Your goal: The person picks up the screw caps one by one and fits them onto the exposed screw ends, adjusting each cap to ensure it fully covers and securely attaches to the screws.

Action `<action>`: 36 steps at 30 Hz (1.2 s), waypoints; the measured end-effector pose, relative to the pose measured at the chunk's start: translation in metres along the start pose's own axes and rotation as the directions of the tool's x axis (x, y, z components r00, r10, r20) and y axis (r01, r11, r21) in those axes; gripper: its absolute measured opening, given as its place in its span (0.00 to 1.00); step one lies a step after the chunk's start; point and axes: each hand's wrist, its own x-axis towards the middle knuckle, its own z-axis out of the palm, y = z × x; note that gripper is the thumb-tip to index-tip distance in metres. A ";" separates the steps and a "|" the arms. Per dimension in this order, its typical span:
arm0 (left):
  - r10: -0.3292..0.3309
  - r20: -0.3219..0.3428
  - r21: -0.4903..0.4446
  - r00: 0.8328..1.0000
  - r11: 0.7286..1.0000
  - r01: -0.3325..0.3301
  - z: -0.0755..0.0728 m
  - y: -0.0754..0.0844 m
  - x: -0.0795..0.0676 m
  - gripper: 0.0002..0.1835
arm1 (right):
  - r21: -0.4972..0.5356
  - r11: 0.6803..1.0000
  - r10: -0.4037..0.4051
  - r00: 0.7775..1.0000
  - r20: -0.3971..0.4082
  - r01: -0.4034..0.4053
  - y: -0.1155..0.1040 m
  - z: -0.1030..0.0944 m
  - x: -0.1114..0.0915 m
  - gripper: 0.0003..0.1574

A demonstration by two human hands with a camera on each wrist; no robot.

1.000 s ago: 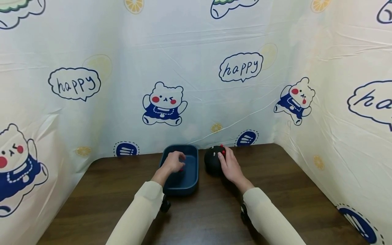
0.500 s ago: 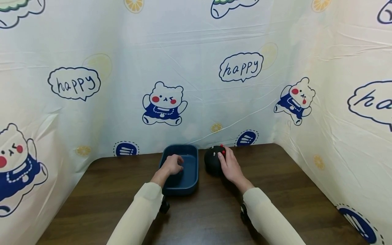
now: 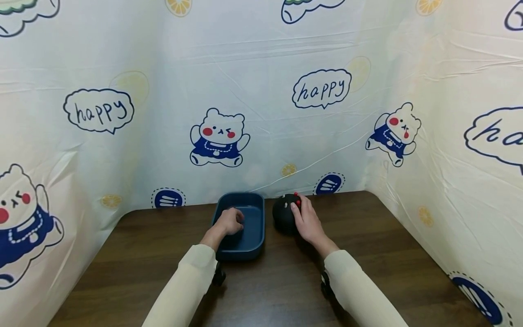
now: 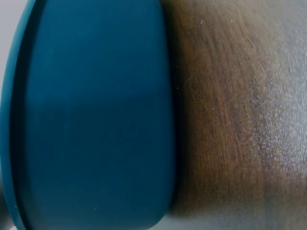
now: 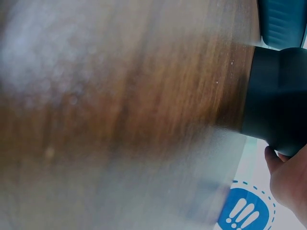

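Observation:
A black rounded object (image 3: 283,214) stands on the table in the head view, with small red and white heads on its top. My right hand (image 3: 309,220) grips its right side, thumb toward the front. In the right wrist view the object (image 5: 278,96) looks smooth and dark, and part of my right hand (image 5: 290,184) shows against it. My left hand (image 3: 230,221) is inside the dark blue tray (image 3: 255,245), over its left half, fingers bent. Whether those fingers hold anything is hidden. Only the tray's outer wall (image 4: 96,120) fills the left wrist view.
The brown wooden table (image 3: 282,281) runs back to a printed curtain (image 3: 261,91). Another curtain side (image 3: 461,195) borders the table on the right. The tray and the black object stand close together near the back edge.
My left hand has turned slightly and its fingers have drawn in over the tray. A red spot under it one second ago is out of sight. My right hand keeps still.

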 end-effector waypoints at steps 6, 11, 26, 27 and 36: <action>0.012 0.005 0.006 1.000 1.000 -0.012 0.001 -0.002 0.001 0.15 | -0.002 1.000 -0.011 1.000 -0.011 0.011 0.001 0.001 0.000 0.40; 0.010 0.006 0.005 1.000 1.000 -0.010 0.003 -0.004 0.004 0.16 | -0.001 1.000 -0.012 1.000 -0.012 0.012 0.000 0.000 0.001 0.40; 0.010 -0.013 0.026 1.000 1.000 -0.010 0.004 -0.003 0.001 0.13 | -0.001 1.000 -0.025 0.999 -0.021 0.025 0.001 0.001 0.000 0.41; 0.005 -0.012 0.023 1.000 1.000 -0.005 0.004 -0.003 0.001 0.13 | -0.001 1.000 -0.027 0.999 -0.022 0.026 0.001 0.001 0.000 0.41; -0.010 0.001 0.010 1.000 1.000 0.010 0.004 -0.001 -0.001 0.10 | -0.004 1.000 -0.012 1.000 -0.017 0.012 0.001 0.000 0.000 0.40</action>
